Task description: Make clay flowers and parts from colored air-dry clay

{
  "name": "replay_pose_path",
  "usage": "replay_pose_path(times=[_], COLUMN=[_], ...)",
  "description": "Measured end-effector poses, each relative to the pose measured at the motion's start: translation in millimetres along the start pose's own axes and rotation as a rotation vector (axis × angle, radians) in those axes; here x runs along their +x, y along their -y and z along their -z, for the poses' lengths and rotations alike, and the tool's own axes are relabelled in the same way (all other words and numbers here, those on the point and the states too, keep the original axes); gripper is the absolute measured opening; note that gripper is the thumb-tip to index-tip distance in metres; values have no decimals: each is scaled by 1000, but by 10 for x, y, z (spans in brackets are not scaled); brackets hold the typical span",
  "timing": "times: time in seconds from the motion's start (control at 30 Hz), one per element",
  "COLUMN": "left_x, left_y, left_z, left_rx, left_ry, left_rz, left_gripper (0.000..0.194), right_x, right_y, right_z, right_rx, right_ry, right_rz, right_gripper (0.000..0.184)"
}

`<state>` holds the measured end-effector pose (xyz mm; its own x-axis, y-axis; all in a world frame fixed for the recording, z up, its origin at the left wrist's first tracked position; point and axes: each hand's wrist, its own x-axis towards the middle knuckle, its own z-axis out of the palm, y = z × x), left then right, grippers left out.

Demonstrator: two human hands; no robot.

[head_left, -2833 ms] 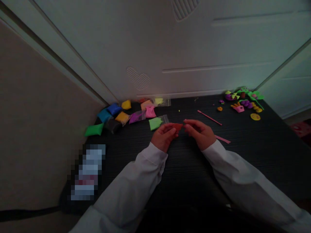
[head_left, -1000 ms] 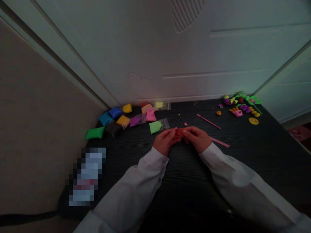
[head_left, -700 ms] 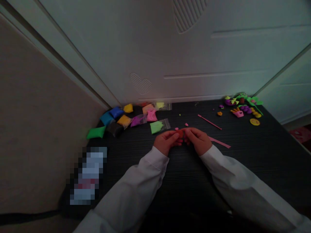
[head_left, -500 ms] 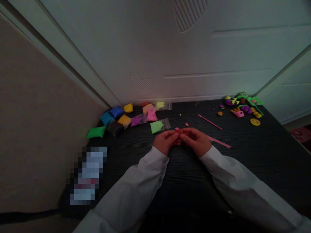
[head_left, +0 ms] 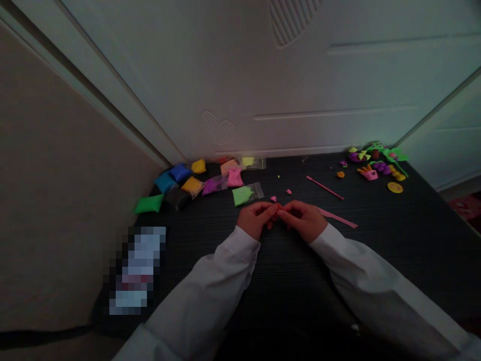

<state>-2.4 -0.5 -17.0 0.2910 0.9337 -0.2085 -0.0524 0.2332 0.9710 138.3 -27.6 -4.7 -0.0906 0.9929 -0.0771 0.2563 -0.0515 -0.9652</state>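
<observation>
Both hands meet over the dark table, fingertips pinched together. My left hand and my right hand press a small red lump of clay between them; only a sliver of it shows. Two tiny pink bits lie just beyond the fingers. A green clay bag lies to the left of my left hand, and a flat pink strip to the right of my right hand.
Several coloured clay bags are heaped at the back left by the white door. A thin pink stick lies further back. Finished clay shapes sit at the back right. A blurred-out item lies at the left edge.
The red clay was spread wider between my hands at first; now my fingers have closed over it and it is almost hidden. Two pink bits have appeared on the table beyond my fingers.
</observation>
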Motion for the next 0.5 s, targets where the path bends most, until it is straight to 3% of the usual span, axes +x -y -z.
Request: replay_pose_path(times=[0.27,0.5], left_x=[-19,-8], left_y=[7,11], left_z=[-12,-64], left_rx=[13,-184], left_ry=[27,51], left_rz=[-68,-18], left_gripper=[22,34], right_x=[11,12], right_y=[-32,18], right_z=[-35,14], right_rx=[267,171], right_ry=[7,-46], right_rz=[31,53], right_gripper=[26,19])
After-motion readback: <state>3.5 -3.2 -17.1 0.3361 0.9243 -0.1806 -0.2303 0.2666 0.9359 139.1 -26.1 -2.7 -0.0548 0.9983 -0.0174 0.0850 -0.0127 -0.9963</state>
